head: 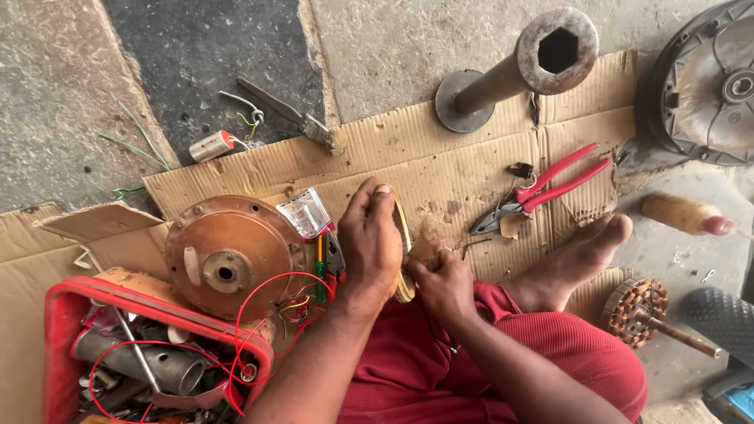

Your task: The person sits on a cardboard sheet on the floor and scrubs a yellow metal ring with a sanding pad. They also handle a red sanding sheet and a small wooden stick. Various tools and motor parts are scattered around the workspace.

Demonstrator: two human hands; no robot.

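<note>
My left hand (371, 239) grips a roll of pale yellow tape (403, 228), held upright above the cardboard sheet (440, 169). My right hand (446, 284) pinches the roll's lower edge, fingers closed on the tape end. Both hands sit above my lap in red trousers (503, 353). My bare foot (585, 251) rests on the cardboard to the right of the hands.
A brown round motor cover (228, 255) lies left of the hands beside a red crate (149, 353) of metal parts and red wire. Red-handled pliers (542, 188), a metal pipe stand (510, 71), a wound armature (640, 310), a capacitor (210, 146) and a grey housing (707, 86) lie around.
</note>
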